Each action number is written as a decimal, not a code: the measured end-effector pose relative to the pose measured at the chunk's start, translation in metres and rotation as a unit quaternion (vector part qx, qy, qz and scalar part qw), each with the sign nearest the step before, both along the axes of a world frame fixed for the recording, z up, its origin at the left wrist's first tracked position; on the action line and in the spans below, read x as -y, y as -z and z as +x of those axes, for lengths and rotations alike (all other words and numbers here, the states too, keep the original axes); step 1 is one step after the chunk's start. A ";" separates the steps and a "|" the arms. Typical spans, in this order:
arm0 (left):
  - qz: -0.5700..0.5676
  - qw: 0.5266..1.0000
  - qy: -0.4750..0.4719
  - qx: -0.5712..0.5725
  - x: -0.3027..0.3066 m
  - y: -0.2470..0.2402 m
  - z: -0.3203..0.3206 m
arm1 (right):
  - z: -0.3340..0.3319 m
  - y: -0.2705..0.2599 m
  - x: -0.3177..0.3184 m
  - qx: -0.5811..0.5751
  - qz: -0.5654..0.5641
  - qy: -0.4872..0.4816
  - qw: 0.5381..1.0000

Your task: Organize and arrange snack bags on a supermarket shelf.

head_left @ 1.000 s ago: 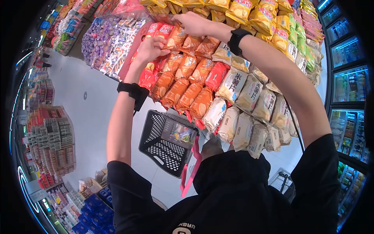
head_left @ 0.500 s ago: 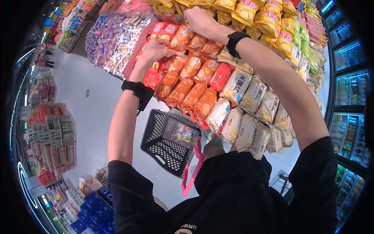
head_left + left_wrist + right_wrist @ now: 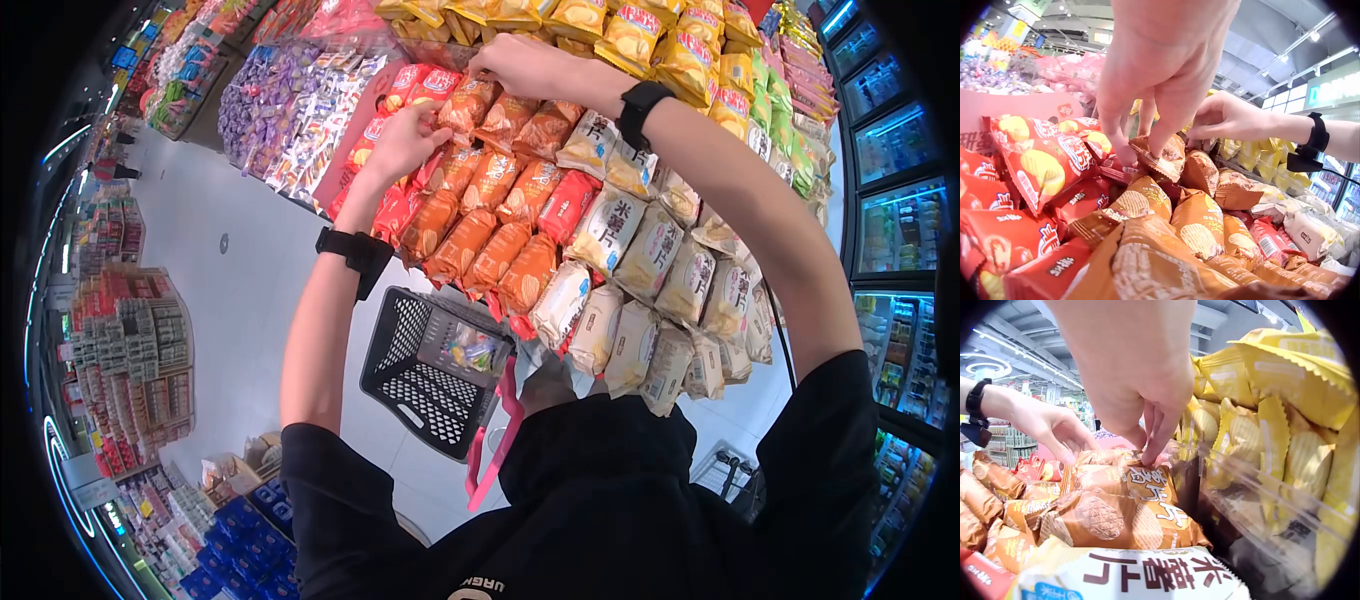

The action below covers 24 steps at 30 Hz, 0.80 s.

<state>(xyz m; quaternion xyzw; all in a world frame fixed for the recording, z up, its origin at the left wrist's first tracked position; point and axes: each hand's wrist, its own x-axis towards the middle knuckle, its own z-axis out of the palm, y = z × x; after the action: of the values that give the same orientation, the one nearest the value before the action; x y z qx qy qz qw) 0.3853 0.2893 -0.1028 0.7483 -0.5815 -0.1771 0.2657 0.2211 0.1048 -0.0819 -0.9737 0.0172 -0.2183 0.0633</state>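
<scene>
An orange-brown snack bag (image 3: pixel 468 106) lies at the far left of the row of similar bags. My left hand (image 3: pixel 403 142) is at its near left side, and my right hand (image 3: pixel 522 66) is at its far end by the clear divider. The left wrist view has the thumb and fingers of my left hand (image 3: pixel 1160 69) pinching a brown bag (image 3: pixel 1165 157). In the right wrist view, the bent fingers of my right hand (image 3: pixel 1132 372) pinch the far edge of a brown bag (image 3: pixel 1100 478); part of that grip is hidden behind the hand.
Red bags (image 3: pixel 405 85) lie to the left, white bags (image 3: pixel 605 228) to the right, and yellow bags (image 3: pixel 635 35) beyond the clear divider (image 3: pixel 1260 481). Below the display is a dark basket (image 3: pixel 425 375) with small packets inside. Fridges (image 3: pixel 890 230) line the right side.
The head view has shifted slightly. My left hand's fingers are more bent beside the bag, while my right hand stays at its far end with the wrist a little lower.
</scene>
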 end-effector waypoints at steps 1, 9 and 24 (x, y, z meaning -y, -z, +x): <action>-0.002 0.999 0.010 0.043 -0.005 -0.010 -0.008 | -0.004 -0.007 -0.002 0.003 0.007 0.018 1.000; -0.109 0.984 0.031 0.135 -0.019 -0.046 -0.055 | -0.056 -0.030 -0.017 -0.094 -0.026 0.098 0.990; -0.104 0.982 0.041 0.151 0.004 -0.017 -0.070 | -0.012 -0.027 -0.013 -0.130 -0.272 0.043 0.953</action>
<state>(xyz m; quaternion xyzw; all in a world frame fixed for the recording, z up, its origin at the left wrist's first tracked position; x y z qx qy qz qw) 0.3152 0.2853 -0.0853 0.7104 -0.6601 -0.0120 0.2437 0.2091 0.1180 -0.0553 -0.9723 0.0075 -0.0888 -0.2160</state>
